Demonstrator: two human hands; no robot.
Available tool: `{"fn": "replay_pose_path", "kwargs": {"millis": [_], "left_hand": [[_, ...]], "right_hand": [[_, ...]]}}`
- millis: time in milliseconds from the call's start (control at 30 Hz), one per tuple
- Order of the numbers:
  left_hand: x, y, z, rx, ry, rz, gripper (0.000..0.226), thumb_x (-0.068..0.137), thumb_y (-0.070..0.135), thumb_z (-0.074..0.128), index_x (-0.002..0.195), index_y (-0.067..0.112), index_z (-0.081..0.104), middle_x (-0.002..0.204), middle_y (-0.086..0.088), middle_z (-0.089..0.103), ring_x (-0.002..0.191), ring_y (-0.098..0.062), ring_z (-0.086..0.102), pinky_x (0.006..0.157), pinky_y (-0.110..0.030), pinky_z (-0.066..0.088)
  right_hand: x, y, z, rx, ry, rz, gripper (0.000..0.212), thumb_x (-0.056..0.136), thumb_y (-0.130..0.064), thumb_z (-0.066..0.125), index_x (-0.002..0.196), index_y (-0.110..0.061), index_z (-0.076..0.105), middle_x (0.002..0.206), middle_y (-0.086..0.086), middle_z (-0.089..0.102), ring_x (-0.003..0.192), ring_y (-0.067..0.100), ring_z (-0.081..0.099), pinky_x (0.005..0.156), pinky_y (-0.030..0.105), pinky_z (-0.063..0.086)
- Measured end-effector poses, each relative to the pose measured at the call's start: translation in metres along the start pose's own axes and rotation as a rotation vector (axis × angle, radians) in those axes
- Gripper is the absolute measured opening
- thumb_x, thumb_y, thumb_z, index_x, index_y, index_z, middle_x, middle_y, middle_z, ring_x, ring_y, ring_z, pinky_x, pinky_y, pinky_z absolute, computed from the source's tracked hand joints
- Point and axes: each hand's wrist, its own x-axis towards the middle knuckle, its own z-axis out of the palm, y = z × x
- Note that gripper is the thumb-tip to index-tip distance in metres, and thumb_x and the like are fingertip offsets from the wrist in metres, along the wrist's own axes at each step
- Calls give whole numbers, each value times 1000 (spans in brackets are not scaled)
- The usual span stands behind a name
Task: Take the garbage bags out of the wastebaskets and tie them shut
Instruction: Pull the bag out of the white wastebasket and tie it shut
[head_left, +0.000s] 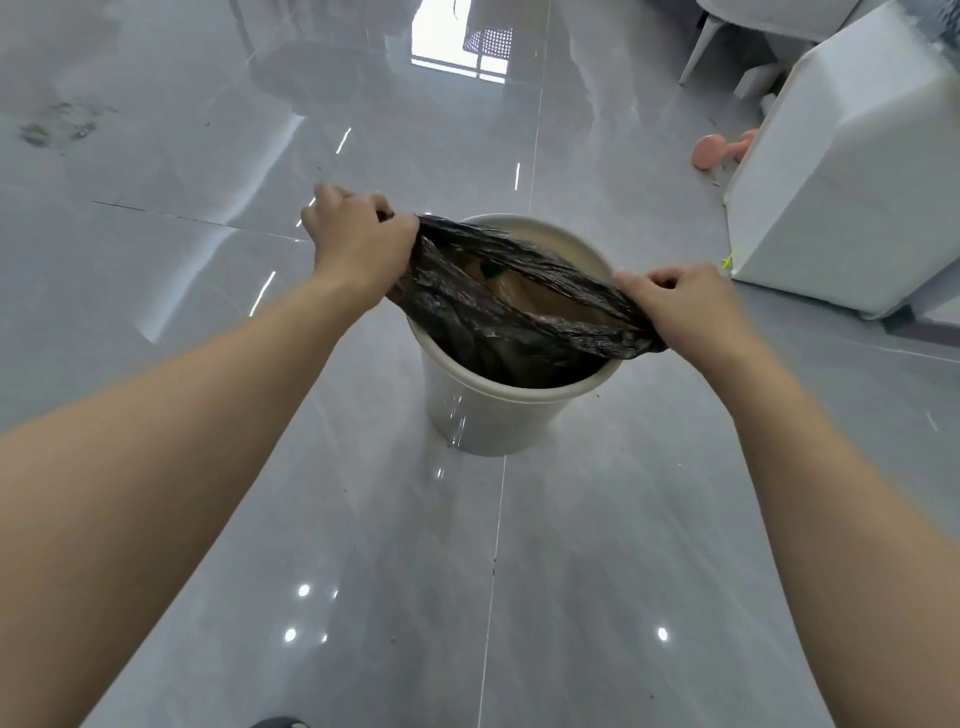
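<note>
Both hands, left (358, 244) and right (685, 306), had fingers clenched on the bag (498, 317), stretched between them, still unlifted from the bin (488, 415) below, untied.

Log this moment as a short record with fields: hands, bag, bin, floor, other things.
left hand: shut on the bag's far-left edge
right hand: shut on the bag's near-right edge
garbage bag: black, mouth stretched open between the hands, body inside the bin, not tied
contents: brownish material visible inside
wastebasket: white, round, upright on the floor
floor: glossy grey tiles
other: white cabinet at right, pink object beside it
</note>
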Motion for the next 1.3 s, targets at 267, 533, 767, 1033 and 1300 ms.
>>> {"fn": "replay_pose_path", "kwargs": {"millis": [267, 533, 767, 1033, 1300], "left_hand": [[-15, 15, -14, -83, -247, 290, 37, 68, 5, 36, 88, 25, 60, 84, 1, 59, 81, -23, 54, 71, -38, 49], [-22, 31, -12, 728, -657, 432, 75, 60, 92, 31, 98, 33, 58, 114, 6, 52, 106, -18, 34, 108, -46, 21], [-25, 16, -11, 748, -683, 305, 82, 59, 54, 72, 124, 23, 34, 117, 4, 53, 93, -22, 53, 74, -35, 46], [-23, 11, -8, 711, -679, 55, 86, 55, 48, 62, 133, 26, 34, 113, -5, 52, 84, -25, 63, 73, -39, 56], [-26, 18, 18, 706, -404, 118, 9, 74, 17, 49, 79, 11, 55, 70, -6, 58, 64, -26, 56, 56, -31, 44]], "right_hand": [[-10, -12, -24, -529, 0, 99, 36, 79, -10, 46, 108, -17, 68, 114, 14, 65, 105, 36, 57, 83, 38, 49], [-24, -39, -8, -636, -331, -174, 125, 56, -83, 51, 152, -24, -1, 160, 5, 16, 146, 23, 11, 115, 55, -7], [-21, -20, 7, -667, -396, -28, 131, 61, -61, 75, 150, -27, -14, 143, 13, 43, 127, 36, 44, 109, 52, 30], [-13, -1, 9, -150, -574, 261, 104, 59, -50, 80, 145, -31, 23, 127, 7, 53, 108, 29, 56, 87, 42, 51], [2, -1, 5, -132, -450, 409, 39, 72, -36, 77, 76, -15, 44, 63, 1, 34, 50, 18, 29, 42, 23, 24]]}}
